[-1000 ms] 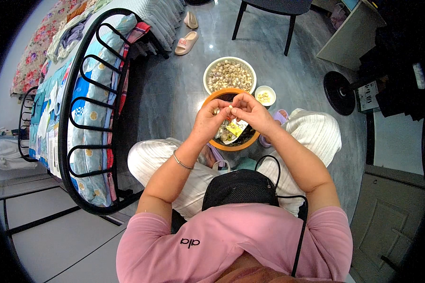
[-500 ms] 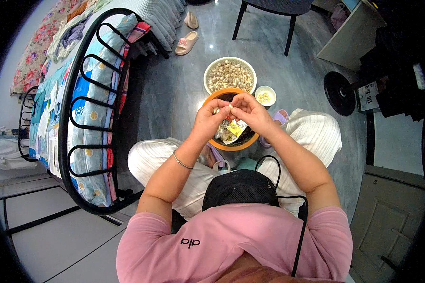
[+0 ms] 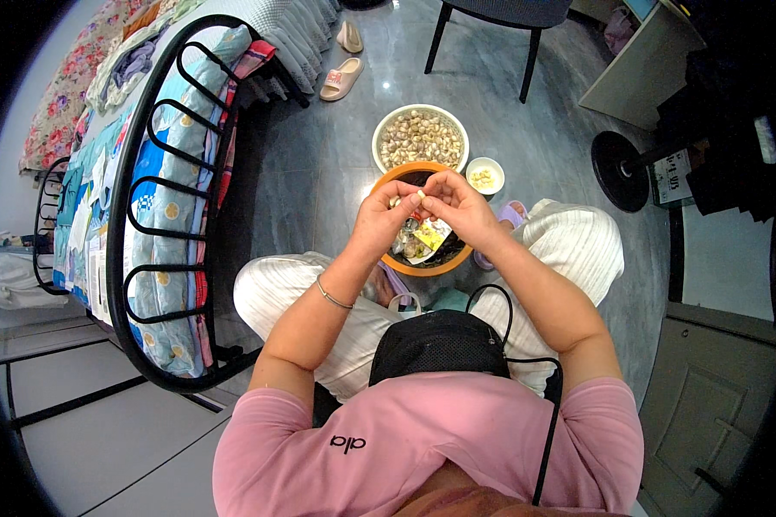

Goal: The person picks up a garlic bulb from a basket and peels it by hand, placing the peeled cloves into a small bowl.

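A black-railed bed (image 3: pixel 115 258) stands to the left of the grip, well apart from it. Nearer are the person's white trousers (image 3: pixel 578 250), one bent leg on each side, lower than the grip. A dark chair (image 3: pixel 509 10) stands well beyond it, to the right.

Directly beneath the grip is an orange-rimmed bin (image 3: pixel 424 270), its mouth partly hidden by the hands. Just beyond it sits a pale round basin (image 3: pixel 376 138) heaped with small brownish-cream rounded pieces.

The left hand (image 3: pixel 383 220) and right hand (image 3: pixel 464 211) meet over the bin, fingertips close together. Each has its thumb and forefinger drawn into a narrow pinch, with barely any gap; the other fingers are bent, and what they might enclose cannot be told. A yellow-and-white packet (image 3: pixel 428 235) lies in the bin, just below the grip. A small white bowl (image 3: pixel 501 176) holding some pale yellow bits is near the right hand, beyond it and to the right.

Smallest is the pale piece (image 3: pixel 421 195) held between both sets of fingertips; its exact shape is too small to tell.
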Available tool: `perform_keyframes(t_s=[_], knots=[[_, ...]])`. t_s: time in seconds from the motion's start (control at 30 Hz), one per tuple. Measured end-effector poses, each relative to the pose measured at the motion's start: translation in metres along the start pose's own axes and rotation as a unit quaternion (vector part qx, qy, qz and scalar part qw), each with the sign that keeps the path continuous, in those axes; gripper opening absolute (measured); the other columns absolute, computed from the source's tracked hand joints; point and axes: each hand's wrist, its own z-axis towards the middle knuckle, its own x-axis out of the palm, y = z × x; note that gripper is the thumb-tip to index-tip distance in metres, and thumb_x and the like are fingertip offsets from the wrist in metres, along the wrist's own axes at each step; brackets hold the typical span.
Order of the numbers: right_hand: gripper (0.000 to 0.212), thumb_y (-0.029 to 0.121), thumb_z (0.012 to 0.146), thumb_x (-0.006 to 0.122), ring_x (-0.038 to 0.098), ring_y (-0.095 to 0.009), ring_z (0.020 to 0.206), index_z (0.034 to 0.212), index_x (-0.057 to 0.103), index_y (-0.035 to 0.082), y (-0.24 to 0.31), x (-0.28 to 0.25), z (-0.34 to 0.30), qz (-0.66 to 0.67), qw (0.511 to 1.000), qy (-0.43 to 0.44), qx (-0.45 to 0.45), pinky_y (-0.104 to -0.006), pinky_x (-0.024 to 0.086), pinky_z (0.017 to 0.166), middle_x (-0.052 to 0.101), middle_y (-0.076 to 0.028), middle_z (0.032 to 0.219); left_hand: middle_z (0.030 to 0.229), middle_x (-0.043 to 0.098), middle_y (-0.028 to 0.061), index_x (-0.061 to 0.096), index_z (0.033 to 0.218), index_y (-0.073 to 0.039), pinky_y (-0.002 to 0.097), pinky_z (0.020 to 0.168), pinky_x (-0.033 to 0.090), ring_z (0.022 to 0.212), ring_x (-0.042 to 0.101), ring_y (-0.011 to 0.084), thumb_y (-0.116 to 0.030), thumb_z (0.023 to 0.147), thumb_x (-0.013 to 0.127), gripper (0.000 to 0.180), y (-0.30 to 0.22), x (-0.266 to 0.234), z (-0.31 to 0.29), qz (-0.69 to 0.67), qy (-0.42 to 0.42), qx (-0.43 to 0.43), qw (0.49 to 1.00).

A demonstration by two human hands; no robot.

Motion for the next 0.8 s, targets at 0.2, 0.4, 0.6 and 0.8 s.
perform_keyframes(t_s=[0.2, 0.4, 0.6, 0.8], knots=[[0.014, 0.007, 0.087, 0.056, 0.058, -0.008, 0.075, 0.098, 0.047, 0.005, -0.0048, -0.0019, 0.0005, -0.002, 1.000, -0.007, -0.007, -0.0200, 0.046, 0.064, 0.055, -0.001, 0.087, 0.065, 0.050, -0.0081, 0.062, 0.092, -0.007, 0.0153, 0.044, 0.027, 0.051, 0.037, 0.0000, -0.019, 0.084, 0.063, 0.014, -0.0038, 0.0039, -0.0006, -0.011, -0.018, -0.019, 1.000], [0.014, 0.006, 0.087, 0.056, 0.058, -0.008, 0.075, 0.099, 0.048, 0.005, -0.0004, 0.0020, -0.0002, 0.006, 1.000, -0.010, -0.011, -0.0197, 0.046, 0.064, 0.055, -0.001, 0.088, 0.062, 0.047, -0.0074, 0.061, 0.092, -0.007, 0.0163, 0.042, 0.026, 0.048, 0.035, 0.0012, -0.019, 0.085, 0.062, 0.014, -0.0081, 0.0039, -0.0020, -0.045, 0.000, -0.027, 0.999], [0.014, 0.006, 0.087, 0.055, 0.057, -0.007, 0.075, 0.099, 0.048, 0.006, -0.0060, -0.0034, 0.0002, -0.013, 1.000, -0.001, -0.012, -0.0197, 0.045, 0.063, 0.055, 0.000, 0.088, 0.061, 0.046, -0.0072, 0.060, 0.092, -0.007, 0.0169, 0.042, 0.025, 0.047, 0.035, 0.0013, -0.018, 0.085, 0.062, 0.014, -0.0090, 0.0050, -0.0013, -0.055, 0.004, -0.041, 0.998], [0.013, 0.007, 0.088, 0.055, 0.057, -0.007, 0.074, 0.099, 0.048, 0.006, -0.0029, 0.0010, 0.0008, -0.002, 1.000, -0.014, -0.014, -0.0196, 0.045, 0.062, 0.055, 0.001, 0.086, 0.060, 0.046, -0.0070, 0.060, 0.093, -0.006, 0.0165, 0.041, 0.025, 0.046, 0.034, 0.0014, -0.016, 0.085, 0.062, 0.013, -0.0061, 0.0038, -0.0001, -0.041, -0.024, -0.066, 0.997]])
